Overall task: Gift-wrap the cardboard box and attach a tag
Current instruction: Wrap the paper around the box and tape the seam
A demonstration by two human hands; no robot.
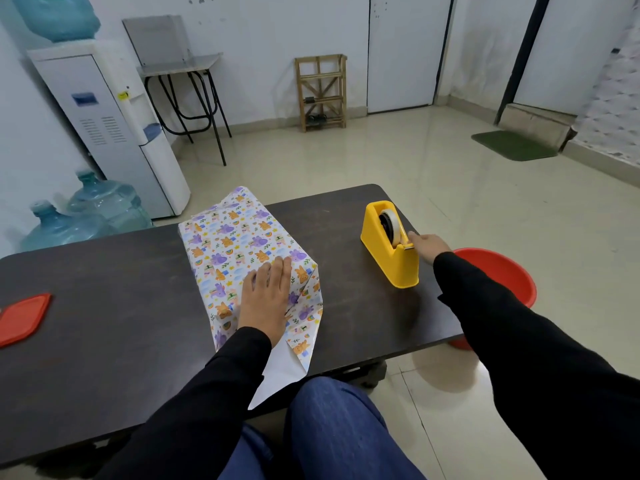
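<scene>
Left hand [266, 296] is flat, fingers straight and together, palm pressing down on top of the wrapped box [235, 240]. As far as I can tell it's pinning the seam of the wrapping paper [211, 268] so it doesn't spring open. Right hand [427, 245] is out at the yellow tape dispenser [388, 258], fingertips right at the cutter end where the tape comes off the roll [389, 225]. Honestly can't tell whether it has pinched the tape end or is only touching it, because the fingers are too small and partly hidden behind the dispenser. The box sits roughly mid-table [104, 306], long side running away from the camera, with the dispenser well apart to its right. Progress-wise, the paper is around the body of the box and the far end looks folded up. The near end isn't closed though: a loose flap [280, 368] with its white underside showing hangs off the table edge toward the person's lap. I don't see any tape on the paper. So what's left, I'd guess, is taping the seam, folding and taping the near end, then the tag, which I don't see anywhere. There's also a red lid [24, 318] at the left edge and a red basin [502, 275] on the floor past the table.
</scene>
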